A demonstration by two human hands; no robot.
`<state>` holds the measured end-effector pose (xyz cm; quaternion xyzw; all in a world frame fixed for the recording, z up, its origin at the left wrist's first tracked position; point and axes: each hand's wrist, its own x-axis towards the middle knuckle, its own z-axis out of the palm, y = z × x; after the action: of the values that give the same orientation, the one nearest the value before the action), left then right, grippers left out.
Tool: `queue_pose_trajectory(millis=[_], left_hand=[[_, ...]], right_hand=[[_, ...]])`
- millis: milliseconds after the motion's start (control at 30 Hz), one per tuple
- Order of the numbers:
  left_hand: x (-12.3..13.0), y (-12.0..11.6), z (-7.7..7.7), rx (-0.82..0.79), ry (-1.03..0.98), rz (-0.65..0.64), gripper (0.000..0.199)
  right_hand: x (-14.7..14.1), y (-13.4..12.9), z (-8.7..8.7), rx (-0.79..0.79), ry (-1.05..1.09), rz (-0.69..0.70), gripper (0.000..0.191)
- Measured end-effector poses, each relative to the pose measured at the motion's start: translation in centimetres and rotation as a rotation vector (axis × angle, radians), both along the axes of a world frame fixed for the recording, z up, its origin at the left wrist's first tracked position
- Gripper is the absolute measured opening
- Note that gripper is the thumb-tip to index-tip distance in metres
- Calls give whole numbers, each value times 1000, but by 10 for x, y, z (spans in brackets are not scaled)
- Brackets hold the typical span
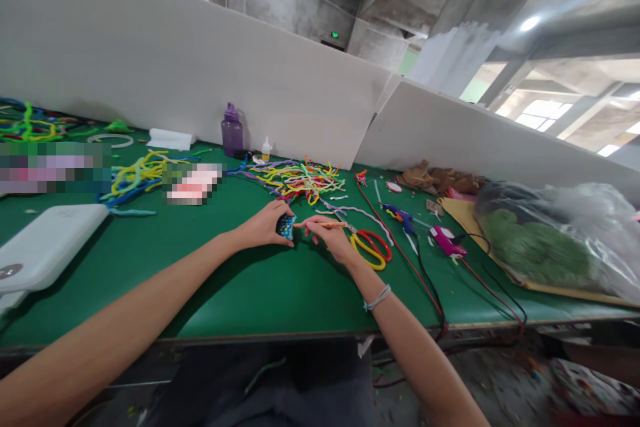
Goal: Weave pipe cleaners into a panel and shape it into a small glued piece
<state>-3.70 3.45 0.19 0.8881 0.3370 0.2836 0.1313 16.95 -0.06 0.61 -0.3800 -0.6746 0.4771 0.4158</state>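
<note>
Pinching firmly with our left hand (265,222), we hold a small blue-patterned piece (287,227) over the green surface (280,297); our right hand (331,238) has its grip closed on a thin stick (333,224), tip just beside the piece; scissors (371,233) lie rightward.

The left hand (270,224) is holding a small blue patterned piece (287,227), and the right hand (327,235) is pointing a thin stick (336,224) toward it. Scissors (371,251) are lying at right; colourful fuzzy strands (305,181) are lying farther.
</note>
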Motion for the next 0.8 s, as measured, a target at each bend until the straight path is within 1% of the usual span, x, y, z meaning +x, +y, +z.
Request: queue_pose_trajectory(millis=[167,333,433,533,667,800], left_hand=[[0,0,2,-18,-16,-11,60],[2,-1,0,20,-9,-34,58],[4,-2,-1,32,-8,-55,58],[5,-2,-1,34,-17,-51,57],[3,-1,-1,33,-26,-20,56],[2,0,0,15,-54,22,62]], right_hand=[[0,4,-4,-84,114,-16,22],[-4,2,-7,-163,150,47,23],[-7,0,-9,-180,149,73,24],[-8,0,-9,-159,141,69,25],[-5,2,-7,-92,154,-17,30],[-2,4,-5,2,167,-76,26]])
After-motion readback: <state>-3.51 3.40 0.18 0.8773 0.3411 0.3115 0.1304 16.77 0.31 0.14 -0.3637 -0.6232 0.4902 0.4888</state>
